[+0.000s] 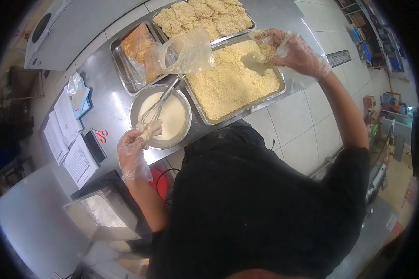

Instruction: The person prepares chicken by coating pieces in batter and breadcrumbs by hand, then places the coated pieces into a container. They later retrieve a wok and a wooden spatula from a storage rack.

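Observation:
My left hand [131, 144], in a clear plastic glove, pinches a pale, batter-coated piece of food [153, 129] at the near left rim of a steel bowl of batter [172, 120]. A wire whisk [162, 97] leans in that bowl. My right hand [289, 52], gloved too, is over the back right corner of a metal tray of breadcrumbs [226, 87], with crumbs clinging to its curled fingers; whether it grips anything is unclear. Coated breaded pieces [202, 15] fill the tray behind. A clear plastic bag [192, 50] overhangs the crumbs.
A steel tray [120, 66] with a bag of orange-yellow food [138, 45] stands behind the bowl. On the left of the steel table [104, 83] lie open papers [64, 118], pink-handled scissors [101, 135] and a dark flat object [94, 145]. A container of white powder [103, 211] stands near left.

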Tool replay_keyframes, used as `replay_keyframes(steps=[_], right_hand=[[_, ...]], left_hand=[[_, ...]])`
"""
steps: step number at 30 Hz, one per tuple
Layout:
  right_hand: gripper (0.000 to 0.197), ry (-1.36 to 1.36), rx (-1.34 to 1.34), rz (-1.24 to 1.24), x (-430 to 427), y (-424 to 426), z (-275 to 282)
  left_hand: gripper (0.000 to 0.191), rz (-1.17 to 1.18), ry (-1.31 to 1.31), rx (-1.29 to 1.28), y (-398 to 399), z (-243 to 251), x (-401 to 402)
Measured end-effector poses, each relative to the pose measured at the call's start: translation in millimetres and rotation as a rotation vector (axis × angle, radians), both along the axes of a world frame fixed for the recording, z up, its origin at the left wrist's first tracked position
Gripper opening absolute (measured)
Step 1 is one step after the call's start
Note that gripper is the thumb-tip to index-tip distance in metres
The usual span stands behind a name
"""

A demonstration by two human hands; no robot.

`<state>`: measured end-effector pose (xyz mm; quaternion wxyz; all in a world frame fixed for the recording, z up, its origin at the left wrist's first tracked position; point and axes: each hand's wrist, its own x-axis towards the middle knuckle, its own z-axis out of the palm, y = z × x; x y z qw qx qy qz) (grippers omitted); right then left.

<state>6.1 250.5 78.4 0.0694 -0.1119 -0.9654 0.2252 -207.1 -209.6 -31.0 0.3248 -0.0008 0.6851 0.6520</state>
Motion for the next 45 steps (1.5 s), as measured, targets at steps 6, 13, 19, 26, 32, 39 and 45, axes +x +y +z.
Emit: replay_keyframes(steps=[6, 13, 19, 26, 32, 39, 45], right_hand=[[0.055, 0.022, -0.073, 0.066, -4.4, 14.0, -25.5], [0.052, -0.135, -0.255, 0.028, -37.0, 29.3, -12.2], [0.053, -0.05, -0.127, 0.11, -101.1, 47.0, -9.6], [0.055, -0.248, -0.216, 0.225, -192.8, 51.3, -43.6], [0.051, -0.162, -0.167, 0.501, -271.9, 63.5, -115.1], [0.053, -0.394, -0.233, 0.446, -324.6, 77.3, -127.9], [0.05, -0.304, 0.013, 0.412, -343.3, 64.7, -160.9]], left_hand=[[0.02, 0.048, 0.017, 0.034, -2.2, -2.0, 7.2], [0.021, 0.124, 0.037, 0.024, -0.6, -3.5, 18.9], [0.02, 0.19, 0.02, 0.01, 6.3, -2.5, 31.3], [0.019, 0.245, -0.03, -0.066, 10.4, -5.5, 38.1], [0.021, 0.288, -0.065, -0.071, 15.6, 6.0, 38.7], [0.021, 0.328, -0.026, -0.084, 18.3, 13.5, 42.3], [0.019, 0.312, -0.059, -0.137, 14.4, 5.5, 40.1]])
